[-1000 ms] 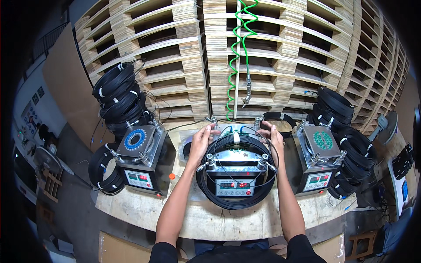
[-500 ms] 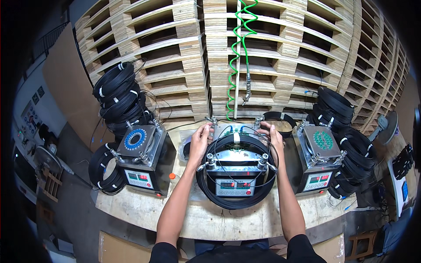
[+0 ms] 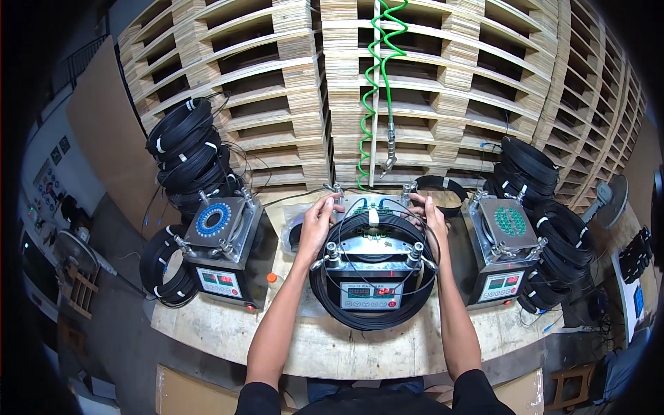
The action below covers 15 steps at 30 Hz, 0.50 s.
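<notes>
Black cable coil, ringed around the middle machine on the table, is gripped by left hand and right hand.

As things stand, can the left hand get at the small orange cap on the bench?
Probably yes. The orange cap lies bare on the wooden bench, between the left machine and the forearm. The left hand rests on the black cable coil, so it must let go and draw back.
</notes>
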### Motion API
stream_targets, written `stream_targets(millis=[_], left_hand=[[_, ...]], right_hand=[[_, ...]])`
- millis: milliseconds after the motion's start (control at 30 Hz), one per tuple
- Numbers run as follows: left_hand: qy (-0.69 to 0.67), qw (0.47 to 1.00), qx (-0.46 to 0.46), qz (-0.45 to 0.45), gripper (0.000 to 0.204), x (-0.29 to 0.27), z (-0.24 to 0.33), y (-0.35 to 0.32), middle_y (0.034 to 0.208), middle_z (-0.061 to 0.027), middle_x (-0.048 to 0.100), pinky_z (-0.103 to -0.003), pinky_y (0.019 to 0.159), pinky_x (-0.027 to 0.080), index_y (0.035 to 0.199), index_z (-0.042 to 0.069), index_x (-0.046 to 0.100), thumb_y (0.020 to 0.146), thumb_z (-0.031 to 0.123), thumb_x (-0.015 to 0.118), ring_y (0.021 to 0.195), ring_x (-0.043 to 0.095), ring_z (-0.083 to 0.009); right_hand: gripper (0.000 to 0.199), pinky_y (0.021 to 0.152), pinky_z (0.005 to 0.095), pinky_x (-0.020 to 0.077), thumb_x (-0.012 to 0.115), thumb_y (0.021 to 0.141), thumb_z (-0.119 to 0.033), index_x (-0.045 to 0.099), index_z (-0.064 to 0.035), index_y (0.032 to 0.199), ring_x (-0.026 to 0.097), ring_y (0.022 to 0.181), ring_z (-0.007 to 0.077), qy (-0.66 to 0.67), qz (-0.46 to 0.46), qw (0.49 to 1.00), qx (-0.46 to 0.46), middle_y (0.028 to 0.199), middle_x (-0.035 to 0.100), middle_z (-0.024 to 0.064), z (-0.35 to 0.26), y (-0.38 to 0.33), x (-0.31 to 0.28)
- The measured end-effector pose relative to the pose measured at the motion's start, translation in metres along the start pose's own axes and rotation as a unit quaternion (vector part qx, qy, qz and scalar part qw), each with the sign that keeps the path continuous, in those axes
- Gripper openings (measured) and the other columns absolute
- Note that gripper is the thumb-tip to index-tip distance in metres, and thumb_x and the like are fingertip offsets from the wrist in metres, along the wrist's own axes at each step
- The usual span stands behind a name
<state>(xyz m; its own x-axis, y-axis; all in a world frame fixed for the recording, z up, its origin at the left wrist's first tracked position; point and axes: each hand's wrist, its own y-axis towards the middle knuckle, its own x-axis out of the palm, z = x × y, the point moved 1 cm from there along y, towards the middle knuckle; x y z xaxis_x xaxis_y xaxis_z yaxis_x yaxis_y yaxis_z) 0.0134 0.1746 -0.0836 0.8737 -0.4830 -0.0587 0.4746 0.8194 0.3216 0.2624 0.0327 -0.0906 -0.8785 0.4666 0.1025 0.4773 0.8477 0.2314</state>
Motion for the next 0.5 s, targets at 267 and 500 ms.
stream_targets(millis=[267, 500], left_hand=[[-0.003, 0.999, -0.017, 0.047, 0.039, 0.001, -0.002, -0.001, 0.099, -0.0032, 0.069, -0.022, 0.069, 0.046, 0.132, 0.005, 0.063, 0.106, 0.032, 0.05, 0.073, 0.052, -0.0063], [0.024, 0.999, 0.02, -0.02, 0.041, 0.002, 0.003, 0.0, 0.1, -0.0044, 0.071, -0.024, 0.073, 0.045, 0.131, 0.006, 0.064, 0.107, 0.035, 0.049, 0.076, 0.052, -0.0071]], right_hand=[[0.059, 0.066, 0.0201, 0.0437, 0.033, 0.108, -0.05, 0.058, -0.0023, 0.133, 0.06, 0.08, 0.0085, 0.051, 0.026, 0.998, -0.017, 0.101, 0.07, 0.0099, -0.001, -0.001, 0.005], [0.059, 0.064, 0.0201, 0.0435, 0.034, 0.108, -0.05, 0.06, -0.0019, 0.131, 0.057, 0.076, 0.0069, -0.007, 0.04, 0.999, -0.031, 0.094, 0.07, 0.0078, 0.0, 0.0, 0.0]])
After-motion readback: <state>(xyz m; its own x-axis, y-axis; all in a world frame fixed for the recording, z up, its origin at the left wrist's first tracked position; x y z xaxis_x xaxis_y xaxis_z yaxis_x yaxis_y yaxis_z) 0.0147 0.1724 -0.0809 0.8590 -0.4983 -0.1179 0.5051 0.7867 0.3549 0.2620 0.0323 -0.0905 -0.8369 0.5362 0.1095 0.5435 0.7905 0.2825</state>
